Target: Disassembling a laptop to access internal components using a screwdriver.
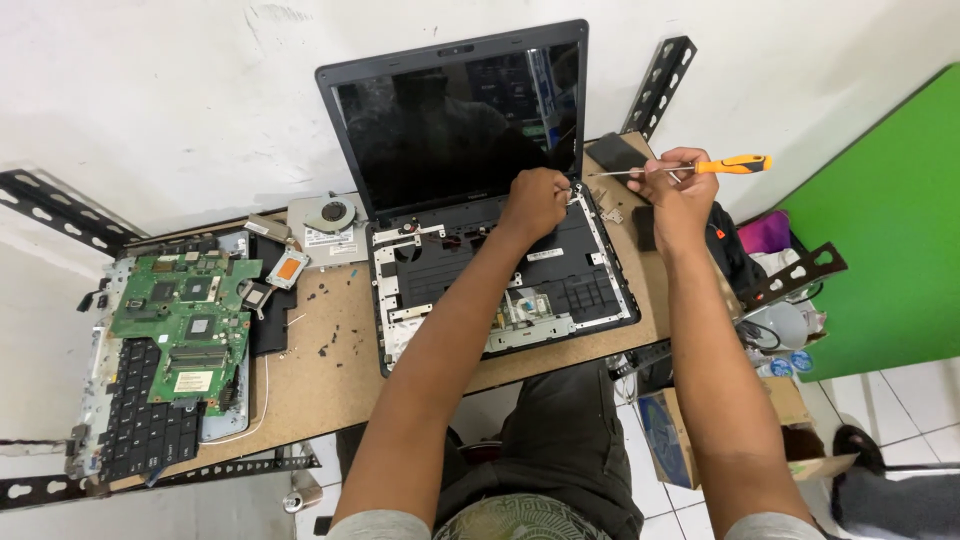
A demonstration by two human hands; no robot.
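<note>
The fingers of the right hand [678, 192] are closed round a screwdriver [690, 168] with an orange handle, its thin shaft lying level and its tip aimed at the right hinge corner of the laptop [480, 190]. The left hand [535, 200] rests curled on that same corner, at the foot of the dark screen; its fingers are bent down against the frame, though whether they pinch a screw or only steady the part cannot be told. The laptop stands open at the middle of the table [330, 375], its keyboard already out, so that the bare metal frame and inner parts of the base show. This looks like the unscrewing stage at the hinge, and the next move would call for setting the tip squarely into a screw head there while the left hand keeps the frame from shifting. Left of the laptop lie small loose screws [325, 310], a cooling fan [335, 215], a green circuit board [190, 320] and, under it, a removed keyboard [140, 420].
</note>
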